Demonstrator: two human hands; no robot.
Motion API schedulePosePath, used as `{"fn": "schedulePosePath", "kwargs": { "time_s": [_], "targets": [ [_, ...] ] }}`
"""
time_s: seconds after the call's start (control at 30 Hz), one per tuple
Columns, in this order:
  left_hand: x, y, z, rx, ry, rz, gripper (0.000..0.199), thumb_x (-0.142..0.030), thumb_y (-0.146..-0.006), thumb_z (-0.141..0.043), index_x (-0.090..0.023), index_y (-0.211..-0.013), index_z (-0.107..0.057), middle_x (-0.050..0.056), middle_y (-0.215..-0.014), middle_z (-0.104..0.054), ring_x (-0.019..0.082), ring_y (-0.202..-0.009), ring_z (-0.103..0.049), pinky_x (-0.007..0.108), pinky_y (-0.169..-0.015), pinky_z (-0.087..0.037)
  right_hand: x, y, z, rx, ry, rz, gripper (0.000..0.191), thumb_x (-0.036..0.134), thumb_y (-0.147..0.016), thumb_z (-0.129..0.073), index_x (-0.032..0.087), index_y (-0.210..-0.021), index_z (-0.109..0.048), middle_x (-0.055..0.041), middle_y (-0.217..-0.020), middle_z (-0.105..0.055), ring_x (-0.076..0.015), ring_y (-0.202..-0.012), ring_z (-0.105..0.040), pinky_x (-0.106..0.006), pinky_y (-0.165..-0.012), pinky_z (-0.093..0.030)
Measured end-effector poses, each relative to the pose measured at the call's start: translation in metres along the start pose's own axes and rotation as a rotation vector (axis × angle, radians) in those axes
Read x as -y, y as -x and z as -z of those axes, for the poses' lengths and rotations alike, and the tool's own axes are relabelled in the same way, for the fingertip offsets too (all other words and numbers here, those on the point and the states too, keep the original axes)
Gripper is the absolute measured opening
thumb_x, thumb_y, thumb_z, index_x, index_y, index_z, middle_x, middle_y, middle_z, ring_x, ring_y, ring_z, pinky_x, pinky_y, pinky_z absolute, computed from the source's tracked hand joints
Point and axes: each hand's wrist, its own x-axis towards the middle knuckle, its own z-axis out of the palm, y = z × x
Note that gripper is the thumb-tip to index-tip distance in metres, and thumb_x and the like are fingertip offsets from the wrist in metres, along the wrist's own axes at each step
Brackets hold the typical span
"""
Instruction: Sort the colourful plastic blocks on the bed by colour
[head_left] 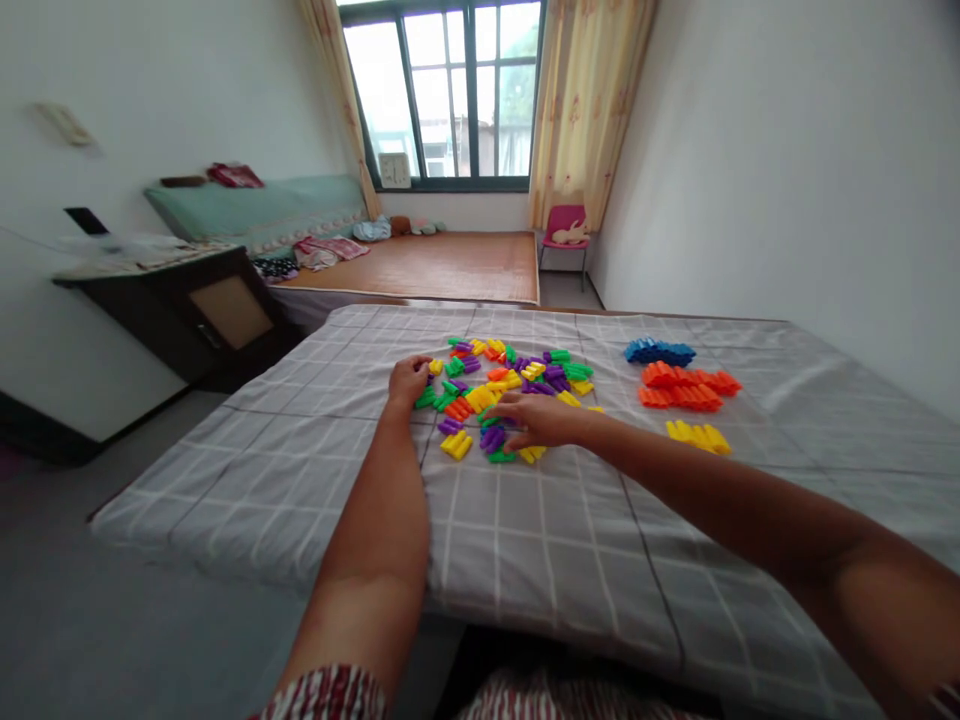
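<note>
**Three single-colour groups set apart, mixed pile between your hands**

Nearest you are your striped sleeve [330, 692] and the near part of the grey checked cloth [525, 560]. Your right hand [547, 418] reaches in over the near right part of the mixed pile of small plastic pieces [482, 399], thumb and fingers parted beside some purple ones [493, 440]; whether they touch is unclear. Your left hand [409, 380] is at the pile's left edge, fingertips bent beside a yellow piece [436, 367]. You can't tell from this view whether it grips anything.

The pile lies on the cloth, with yellow, orange, green and purple jumbled together, many pieces side by side in little clusters. Off to your right, well apart from it, lie a yellow group [697, 437], then an orange group [679, 398] in two rows, then a blue group [660, 352] farthest off. By the look of it, the separating is only partly done: yellow and orange are also in the pile, and neither green nor purple shows as a separate group.

Beyond are a dark cabinet [172, 310], a mat-covered bed [450, 262], a pink chair [564, 222] and the window [472, 90].
</note>
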Motion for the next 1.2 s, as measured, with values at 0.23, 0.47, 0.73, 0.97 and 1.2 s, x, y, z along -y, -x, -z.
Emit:
{"fn": "schedulePosePath", "kwargs": {
  "time_s": [0.23,0.47,0.73,0.97,1.2],
  "targets": [
    [0.000,-0.002,-0.003,-0.015,0.072,0.004,0.034,-0.021,-0.078,-0.051,-0.012,-0.102,-0.073,0.008,-0.089,-0.074,0.017,-0.076,-0.065,0.024,-0.068,-0.050,0.000,-0.043,0.003,-0.093,-0.058,-0.246,0.039,0.039,-0.085,-0.063,0.014,-0.115,-0.064,-0.0079,-0.093,-0.071,-0.0171,-0.078,-0.063,-0.025,-0.066,-0.043],
    [-0.002,-0.003,-0.004,0.012,0.056,-0.004,0.034,-0.022,-0.078,-0.051,-0.013,-0.102,-0.073,0.008,-0.090,-0.074,0.017,-0.076,-0.066,0.025,-0.070,-0.050,0.019,-0.036,-0.003,0.108,0.122,-0.263,0.018,0.032,-0.073,-0.073,0.019,-0.085,-0.071,-0.0042,-0.076,-0.069,-0.0178,-0.069,-0.059,-0.026,-0.060,-0.038],
    [-0.007,0.002,0.003,0.046,-0.033,-0.019,0.035,-0.025,-0.079,-0.049,-0.015,-0.102,-0.073,0.006,-0.088,-0.075,0.017,-0.076,-0.066,0.023,-0.065,-0.048,-0.007,-0.012,0.017,-0.052,0.008,-0.330,0.018,0.027,-0.072,-0.072,0.018,-0.088,-0.072,-0.0029,-0.080,-0.070,-0.0162,-0.072,-0.062,-0.024,-0.064,-0.043],
    [-0.008,-0.001,0.008,0.076,-0.158,-0.029,0.039,-0.032,-0.080,-0.047,-0.017,-0.106,-0.071,0.007,-0.091,-0.075,0.020,-0.080,-0.068,0.025,-0.068,-0.050,-0.091,0.081,0.077,-0.455,-0.341,-0.460,0.032,0.032,-0.077,-0.066,0.015,-0.104,-0.068,-0.0070,-0.096,-0.073,-0.0176,-0.088,-0.067,-0.028,-0.078,-0.051],
    [-0.008,-0.005,0.011,0.078,-0.256,-0.031,0.039,-0.036,-0.080,-0.047,-0.020,-0.104,-0.072,0.006,-0.090,-0.075,0.022,-0.084,-0.069,0.026,-0.069,-0.050,-0.207,0.215,0.138,-0.849,-0.081,-1.125,0.031,0.033,-0.074,-0.071,0.010,-0.095,-0.068,-0.0100,-0.082,-0.073,-0.0156,-0.068,-0.065,-0.025,-0.064,-0.051]
  ]
}}
